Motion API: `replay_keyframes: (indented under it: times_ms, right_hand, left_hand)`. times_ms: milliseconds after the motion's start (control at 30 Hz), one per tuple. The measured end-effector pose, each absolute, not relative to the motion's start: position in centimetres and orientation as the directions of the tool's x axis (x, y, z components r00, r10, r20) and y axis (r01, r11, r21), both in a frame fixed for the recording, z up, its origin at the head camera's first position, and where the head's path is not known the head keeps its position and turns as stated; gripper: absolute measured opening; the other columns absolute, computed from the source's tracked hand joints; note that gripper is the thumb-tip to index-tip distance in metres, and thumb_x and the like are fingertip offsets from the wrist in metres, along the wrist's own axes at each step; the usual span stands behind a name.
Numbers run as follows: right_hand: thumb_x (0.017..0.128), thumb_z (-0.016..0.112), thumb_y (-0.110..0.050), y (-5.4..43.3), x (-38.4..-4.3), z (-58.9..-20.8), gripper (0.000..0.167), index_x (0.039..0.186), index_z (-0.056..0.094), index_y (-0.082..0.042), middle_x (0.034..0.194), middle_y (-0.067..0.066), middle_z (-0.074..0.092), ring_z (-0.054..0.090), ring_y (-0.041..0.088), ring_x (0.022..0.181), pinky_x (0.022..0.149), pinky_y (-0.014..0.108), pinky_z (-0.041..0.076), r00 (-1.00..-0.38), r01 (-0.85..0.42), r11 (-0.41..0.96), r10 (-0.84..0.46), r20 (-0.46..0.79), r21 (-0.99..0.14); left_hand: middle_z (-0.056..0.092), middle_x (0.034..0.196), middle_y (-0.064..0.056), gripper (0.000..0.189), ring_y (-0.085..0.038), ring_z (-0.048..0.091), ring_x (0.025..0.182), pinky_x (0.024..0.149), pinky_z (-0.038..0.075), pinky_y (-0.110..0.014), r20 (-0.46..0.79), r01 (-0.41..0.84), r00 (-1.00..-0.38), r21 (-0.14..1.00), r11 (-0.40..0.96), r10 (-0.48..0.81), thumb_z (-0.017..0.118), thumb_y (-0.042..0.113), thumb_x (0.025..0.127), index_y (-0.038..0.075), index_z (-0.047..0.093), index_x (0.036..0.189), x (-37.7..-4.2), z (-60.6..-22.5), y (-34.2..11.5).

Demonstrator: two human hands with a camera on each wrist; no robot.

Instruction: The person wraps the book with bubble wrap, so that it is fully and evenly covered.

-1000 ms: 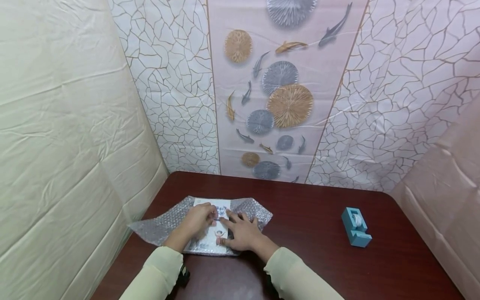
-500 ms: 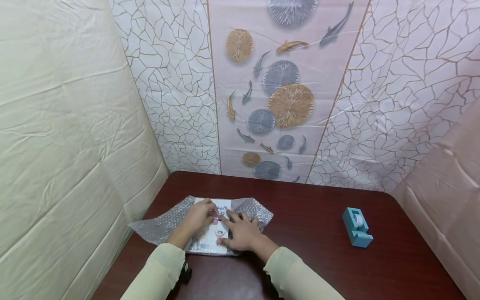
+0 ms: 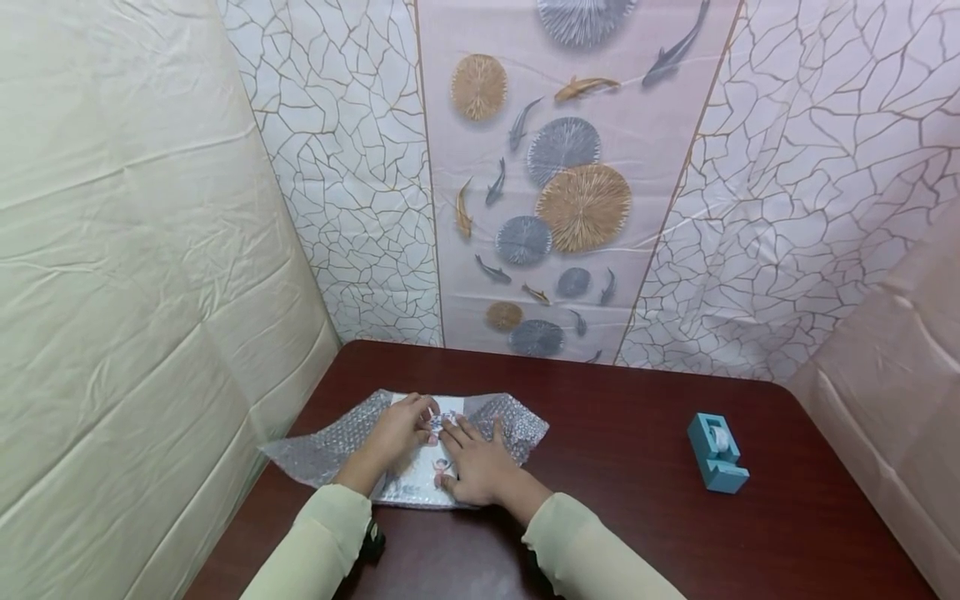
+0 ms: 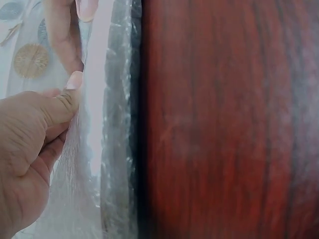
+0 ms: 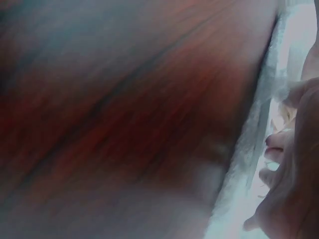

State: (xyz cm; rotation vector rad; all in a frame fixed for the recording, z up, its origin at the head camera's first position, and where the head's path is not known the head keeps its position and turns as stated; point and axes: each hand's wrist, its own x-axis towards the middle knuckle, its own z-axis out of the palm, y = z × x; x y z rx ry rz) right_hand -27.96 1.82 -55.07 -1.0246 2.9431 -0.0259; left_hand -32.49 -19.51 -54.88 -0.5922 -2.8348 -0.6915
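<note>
A flat white book or box (image 3: pixel 420 479) with blue print and a small drawn figure lies on a sheet of bubble wrap (image 3: pixel 330 450). Clear film seems to cover part of its face. My left hand (image 3: pixel 399 433) is over its upper left part, thumb and fingers pinching the edge of the wrap; in the left wrist view the thumb (image 4: pixel 62 107) bends against that edge. Beside it my right hand (image 3: pixel 483 462) presses on the right side of the white item, fingers spread and fairly straight. The exact bit between the left fingertips is hidden.
A teal tape dispenser (image 3: pixel 716 452) with a roll of clear tape stands at the right of the dark red wooden table (image 3: pixel 600 500). Loose wrap flaps stick out left and right. Patterned cloth (image 3: pixel 525 208) hangs behind the table, with pale cloth on both sides.
My right hand has shifted slightly, its fingers now straighter and flatter on the white item. The left hand stays nearly in place, still pinching. The wrap and dispenser have not visibly moved.
</note>
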Motion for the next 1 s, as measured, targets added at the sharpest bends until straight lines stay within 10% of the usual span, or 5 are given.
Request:
replay_keyframes:
  times_ms: [433,1000]
  right_hand:
    - [0.116,0.027,-0.065,1.65,-27.33,-55.74,0.076,0.179,0.019,-0.024,0.187,0.008,0.017,0.017,0.036,0.174,0.126,0.089,0.009,-0.77,-0.633,0.769,-0.638,-0.028,-0.093]
    - [0.116,0.019,-0.065,1.7,-27.13,-55.93,0.068,0.178,0.019,-0.037,0.188,0.011,0.011,0.013,0.038,0.174,0.124,0.09,0.014,-0.755,-0.651,0.756,-0.654,-0.044,-0.062]
  left_hand:
    - [0.059,0.121,-0.004,0.028,-0.023,0.082,0.102,0.087,0.063,-0.053,0.28,0.454,-0.887,0.384,0.804,0.367,0.089,0.006,0.09,0.016,0.07,0.108,-31.89,-54.98,-19.76]
    - [0.062,0.108,-0.001,0.027,-0.021,0.08,0.098,0.089,0.067,-0.036,0.27,0.486,-0.873,0.43,0.761,0.406,0.082,-0.011,0.088,0.014,0.072,0.092,-32.86,-54.34,-20.2]
